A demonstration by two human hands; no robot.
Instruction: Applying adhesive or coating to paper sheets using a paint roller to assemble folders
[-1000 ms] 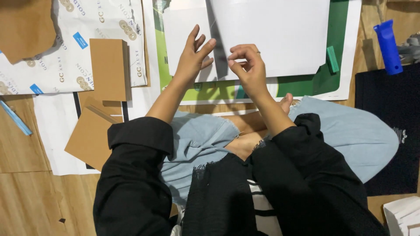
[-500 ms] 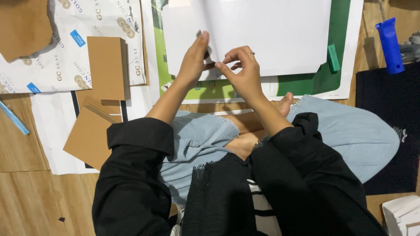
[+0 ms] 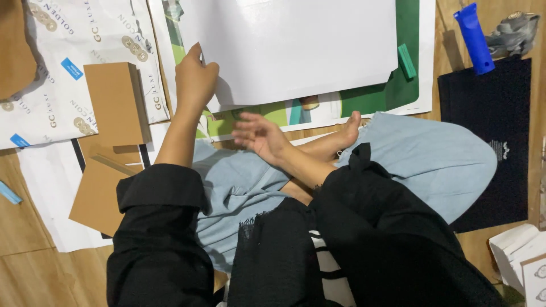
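A large white sheet (image 3: 296,45) lies on the floor in front of me, on top of a green printed sheet (image 3: 407,94). My left hand (image 3: 196,79) is curled on the lower left edge of the white sheet and grips it. Nearer my lap, my right hand (image 3: 259,133) hovers open with its fingers spread and holds nothing. It is slightly blurred. I sit cross-legged in light blue trousers and black sleeves, and one bare foot (image 3: 350,126) shows by the sheet's near edge.
A small green block (image 3: 406,61) rests at the white sheet's right corner. Brown cardboard pieces (image 3: 114,102) lie to the left on printed white paper (image 3: 51,62). To the right are a blue tool (image 3: 473,38), a black mat (image 3: 492,142) and white boxes (image 3: 520,256).
My right hand has let go of the white sheet and drawn back toward my lap, opening. My left hand has slid left to the sheet's edge and closed on it.
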